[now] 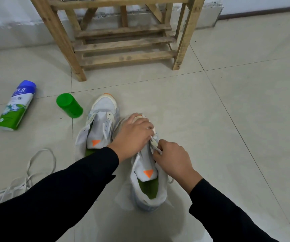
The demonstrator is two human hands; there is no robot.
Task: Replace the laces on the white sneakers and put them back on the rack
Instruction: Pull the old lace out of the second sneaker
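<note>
One sneaker point(161, 193), left hand point(133, 135) gripping, right hand point(174, 159) pinching lace point(156, 148) (can point(15, 105): "ycil")

The only legible lettering stands on the spray bottle point(16, 105) lying on the floor: white letters "ycil" on its blue band, the word's start cut off. Its smaller label print is unreadable. An orange triangle marks the tongue of the far sneaker point(104, 105) and of the near sneaker point(161, 187).

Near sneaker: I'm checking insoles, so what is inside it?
A green insole shows at the heel. The tongue, left hand and right hand cover everything farther in.
</note>
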